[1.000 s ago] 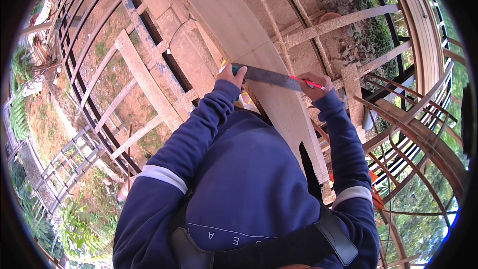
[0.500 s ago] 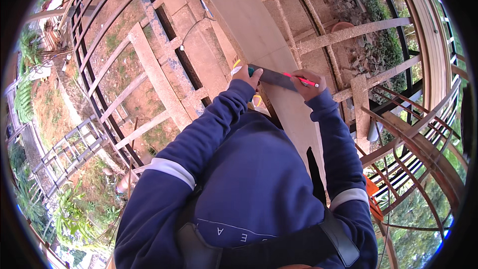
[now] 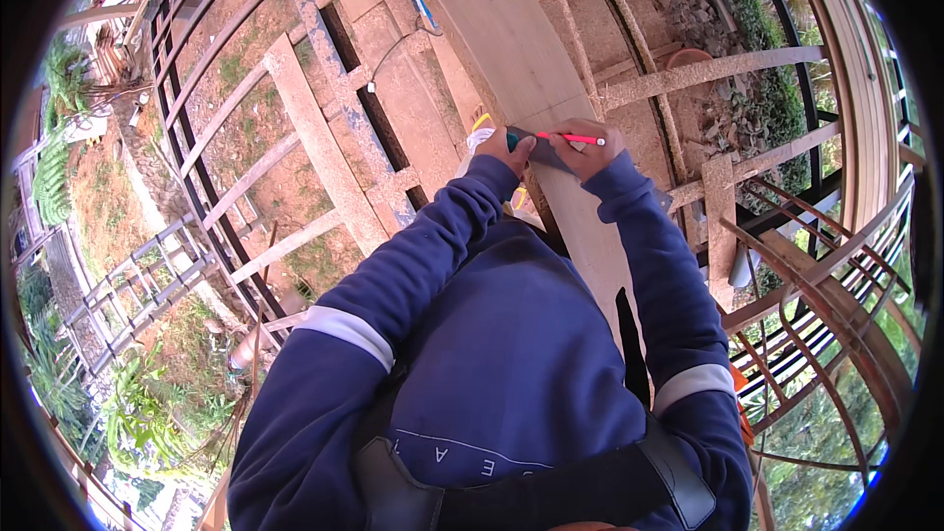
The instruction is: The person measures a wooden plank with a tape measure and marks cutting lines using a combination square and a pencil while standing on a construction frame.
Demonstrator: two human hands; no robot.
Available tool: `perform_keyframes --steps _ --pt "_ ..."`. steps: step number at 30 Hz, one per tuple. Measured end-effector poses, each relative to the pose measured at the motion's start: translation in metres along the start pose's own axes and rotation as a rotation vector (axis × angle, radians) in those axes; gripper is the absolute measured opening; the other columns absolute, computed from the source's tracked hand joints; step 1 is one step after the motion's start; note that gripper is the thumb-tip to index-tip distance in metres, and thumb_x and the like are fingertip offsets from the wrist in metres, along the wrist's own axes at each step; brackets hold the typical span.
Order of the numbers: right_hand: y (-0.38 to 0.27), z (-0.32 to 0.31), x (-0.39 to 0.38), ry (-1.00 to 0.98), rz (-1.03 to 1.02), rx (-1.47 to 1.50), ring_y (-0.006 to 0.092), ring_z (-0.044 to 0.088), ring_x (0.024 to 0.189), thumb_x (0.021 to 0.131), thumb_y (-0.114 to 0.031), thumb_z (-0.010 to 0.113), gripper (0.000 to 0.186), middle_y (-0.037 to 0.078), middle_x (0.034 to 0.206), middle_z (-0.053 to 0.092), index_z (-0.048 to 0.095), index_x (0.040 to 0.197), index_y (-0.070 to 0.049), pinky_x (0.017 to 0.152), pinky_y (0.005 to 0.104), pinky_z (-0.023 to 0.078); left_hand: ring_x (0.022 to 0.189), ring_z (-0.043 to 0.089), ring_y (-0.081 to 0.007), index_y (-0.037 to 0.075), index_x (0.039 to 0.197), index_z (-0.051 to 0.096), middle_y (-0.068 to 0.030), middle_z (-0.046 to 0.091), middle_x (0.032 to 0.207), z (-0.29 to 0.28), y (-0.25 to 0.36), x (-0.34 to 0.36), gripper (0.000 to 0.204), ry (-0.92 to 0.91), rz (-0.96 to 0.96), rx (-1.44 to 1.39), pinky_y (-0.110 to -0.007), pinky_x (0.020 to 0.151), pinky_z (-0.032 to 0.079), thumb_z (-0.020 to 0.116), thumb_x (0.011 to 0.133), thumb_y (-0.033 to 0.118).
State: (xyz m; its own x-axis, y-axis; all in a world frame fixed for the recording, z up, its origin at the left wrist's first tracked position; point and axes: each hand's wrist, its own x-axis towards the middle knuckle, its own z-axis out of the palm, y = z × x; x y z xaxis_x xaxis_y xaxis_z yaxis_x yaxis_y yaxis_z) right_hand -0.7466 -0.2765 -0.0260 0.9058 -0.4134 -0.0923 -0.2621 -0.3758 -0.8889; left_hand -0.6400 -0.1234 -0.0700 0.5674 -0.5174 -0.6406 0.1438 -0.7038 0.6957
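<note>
A long wooden plank runs from the far middle down past my right side. Across it lies the dark flat blade of a try square. Its teal handle end shows at my left hand, which is closed on it at the plank's left edge. My right hand is closed around a red pencil. The pencil's tip points left, close to the square's far edge near my left thumb. My right hand partly covers the blade.
Wooden joists with open gaps over earth and rubble lie to the right. A blue-handled tool with a cord rests on boards left of the plank. Stacked planks stand at the far right. My sandalled foot is beside the plank.
My right hand has moved left along the square with the pencil, closer to my left hand. My left hand stays on the square. The view has shifted slightly.
</note>
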Motion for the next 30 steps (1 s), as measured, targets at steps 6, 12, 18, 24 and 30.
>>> perform_keyframes --steps 6,12,18,24,30 --pt "0.0 0.025 0.018 0.003 -0.027 0.004 0.0274 0.066 0.075 0.081 -0.021 0.066 0.016 0.011 0.084 0.068 0.071 0.091 -0.009 0.068 0.0328 0.052 0.051 0.06 -0.0176 0.0 0.095 0.054 -0.0097 0.06 0.066 0.003 -0.018 0.007 0.033 -0.026 0.028 -0.055 -0.031 0.047 0.05 0.059 0.091 0.033" --pt "0.003 0.017 0.016 0.008 -0.042 0.022 0.0274 0.066 0.073 0.081 -0.02 0.066 0.016 0.011 0.082 0.068 0.07 0.091 -0.009 0.067 0.0326 0.052 0.05 0.06 -0.0163 0.001 0.096 0.054 -0.0085 0.059 0.064 0.004 -0.015 0.011 0.03 -0.044 0.032 -0.04 -0.03 0.046 0.049 0.059 0.09 0.03" --pt "0.011 -0.027 -0.02 0.021 0.013 0.008 0.027 0.065 0.07 0.079 -0.013 0.067 0.011 0.012 0.077 0.066 0.068 0.087 -0.005 0.065 0.0332 0.051 0.048 0.059 -0.0161 0.0 0.091 0.051 -0.0087 0.058 0.063 0.009 -0.039 0.026 0.032 0.029 0.088 0.06 -0.031 0.044 0.049 0.061 0.09 0.031" --pt "0.037 -0.069 -0.065 0.078 0.053 -0.065 0.0252 0.064 0.069 0.079 -0.01 0.066 0.01 0.012 0.076 0.064 0.068 0.087 -0.005 0.064 0.0326 0.051 0.047 0.059 -0.0168 0.0 0.088 0.048 -0.0099 0.056 0.062 0.003 0.004 0.001 0.037 -0.01 -0.067 -0.058 -0.031 0.041 0.05 0.062 0.09 0.035" --pt "0.041 -0.102 -0.104 0.125 0.202 -0.128 0.0198 0.064 0.067 0.082 -0.01 0.063 0.012 0.01 0.078 0.066 0.068 0.091 -0.004 0.063 0.0301 0.051 0.045 0.058 -0.0166 0.0 0.091 0.046 -0.0096 0.057 0.064 0.004 0.001 -0.001 0.04 -0.02 -0.064 -0.096 -0.03 0.041 0.05 0.062 0.09 0.037"
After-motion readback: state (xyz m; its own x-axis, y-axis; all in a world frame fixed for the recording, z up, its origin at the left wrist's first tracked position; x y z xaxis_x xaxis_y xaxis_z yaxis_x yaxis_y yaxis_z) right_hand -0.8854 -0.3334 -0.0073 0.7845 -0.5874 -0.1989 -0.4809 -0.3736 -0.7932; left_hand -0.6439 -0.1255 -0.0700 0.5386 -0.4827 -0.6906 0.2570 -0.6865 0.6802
